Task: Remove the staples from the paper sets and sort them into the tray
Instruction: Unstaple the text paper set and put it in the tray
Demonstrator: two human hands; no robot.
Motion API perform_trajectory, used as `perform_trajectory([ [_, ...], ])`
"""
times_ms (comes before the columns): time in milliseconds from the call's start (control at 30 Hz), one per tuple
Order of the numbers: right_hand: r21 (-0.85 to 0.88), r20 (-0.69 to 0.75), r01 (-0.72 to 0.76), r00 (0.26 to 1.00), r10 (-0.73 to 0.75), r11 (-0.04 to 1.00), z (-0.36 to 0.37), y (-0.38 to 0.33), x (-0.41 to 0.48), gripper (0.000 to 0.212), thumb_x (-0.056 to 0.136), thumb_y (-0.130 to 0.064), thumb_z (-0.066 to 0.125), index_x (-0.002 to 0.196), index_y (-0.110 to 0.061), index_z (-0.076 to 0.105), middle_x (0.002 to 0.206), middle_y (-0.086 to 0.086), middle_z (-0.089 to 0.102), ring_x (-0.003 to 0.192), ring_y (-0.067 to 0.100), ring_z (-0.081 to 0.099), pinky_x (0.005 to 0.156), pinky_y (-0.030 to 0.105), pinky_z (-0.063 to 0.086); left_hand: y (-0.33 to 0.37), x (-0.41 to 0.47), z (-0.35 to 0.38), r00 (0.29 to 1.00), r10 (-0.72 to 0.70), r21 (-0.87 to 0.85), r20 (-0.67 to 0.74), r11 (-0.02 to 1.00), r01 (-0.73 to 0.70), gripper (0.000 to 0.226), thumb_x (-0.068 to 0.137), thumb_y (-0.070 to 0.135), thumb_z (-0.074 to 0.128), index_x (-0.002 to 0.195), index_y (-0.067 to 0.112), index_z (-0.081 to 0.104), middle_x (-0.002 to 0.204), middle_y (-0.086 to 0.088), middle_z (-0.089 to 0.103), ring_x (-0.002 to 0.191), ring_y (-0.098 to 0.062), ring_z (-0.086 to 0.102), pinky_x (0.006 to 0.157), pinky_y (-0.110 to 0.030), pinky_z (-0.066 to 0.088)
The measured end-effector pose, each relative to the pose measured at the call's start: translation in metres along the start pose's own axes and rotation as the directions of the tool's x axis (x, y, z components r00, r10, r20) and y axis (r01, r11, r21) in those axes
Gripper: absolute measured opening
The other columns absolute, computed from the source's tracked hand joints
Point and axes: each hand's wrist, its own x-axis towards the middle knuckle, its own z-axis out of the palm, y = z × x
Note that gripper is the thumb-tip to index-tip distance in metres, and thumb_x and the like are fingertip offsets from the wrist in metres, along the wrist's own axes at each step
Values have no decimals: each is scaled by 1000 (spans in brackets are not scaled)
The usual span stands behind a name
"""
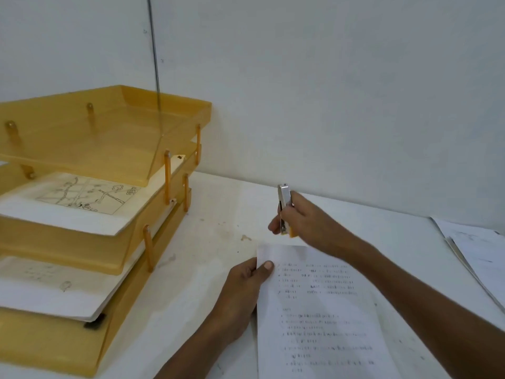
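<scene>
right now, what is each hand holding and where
Left hand pinches the paper set near its top left corner; right hand grips the small stapler around its middle.

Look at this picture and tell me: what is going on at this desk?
A person's left hand pinches the top corner of a printed paper set. The right hand grips a small metal staple tool above that corner, apart from the paper. A stacked amber tray at the left holds sheets in its two lower tiers.
</scene>
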Motion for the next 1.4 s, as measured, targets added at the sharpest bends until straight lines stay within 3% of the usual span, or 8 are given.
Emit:
perform_trajectory([
  [133,-280,1,117,993,-122,953,12,7,-2,11,95,-26,49,96,-20,58,79,-6,66,65,18,57,64,37,48,3,-2,0,1000,8,21,6,1000,-8,28,104,30,54,123,16,71,115,-5,78,103,-30,76,98,-54,57],
  [233,-450,155,89,988,-20,889,10,16,10,24,89,-49,61,97,-28,70,93,-7,73,83,14,68,78,39,54,2,-3,1,1000,13,28,12,1000,-13,28,104,30,55,121,15,71,115,-5,78,104,-30,75,99,-54,56],
  [333,-520,217,49,973,77,853,8,20,22,48,76,-64,67,95,-20,74,82,0,73,69,11,61,65,31,46,2,-4,2,999,30,41,14,999,-30,27,104,29,55,121,16,70,115,-4,78,104,-28,75,100,-52,57],
  [600,-376,322,55,944,75,925,9,10,31,15,86,-38,75,87,-24,74,51,-20,57,43,-4,47,58,22,37,1,-3,3,998,59,47,-2,997,-59,25,103,32,56,121,20,69,114,-1,78,103,-25,76,96,-49,59],
  [700,-388,316,45,945,87,920,11,11,33,15,85,-39,75,85,-24,73,55,-15,57,49,1,48,62,26,39,0,-4,6,994,89,102,-68,991,-81,18,101,41,57,114,32,66,110,6,78,98,-18,77,93,-44,61],
  [1133,-344,311,45,948,68,938,13,16,32,21,85,-41,75,88,-20,73,69,-2,60,58,12,49,66,31,41,-1,-4,8,988,86,144,-129,987,-67,27,105,39,48,116,24,68,111,3,77,99,-21,75,94,-47,61],
  [1300,-109,136,26,991,-11,994,10,12,25,41,95,-44,63,89,-3,60,70,-2,55,60,10,53,63,23,44,2,-5,3,996,12,35,-91,999,-9,29,107,32,47,115,18,71,110,-3,79,101,-28,76,96,-54,58],
  [1400,226,61,-118,992,107,967,6,5,24,35,104,-40,47,101,-9,61,86,3,60,76,14,61,76,32,53,1,-5,5,996,13,56,-92,998,-8,28,107,33,47,115,22,71,109,1,79,99,-26,77,95,-54,59],
])
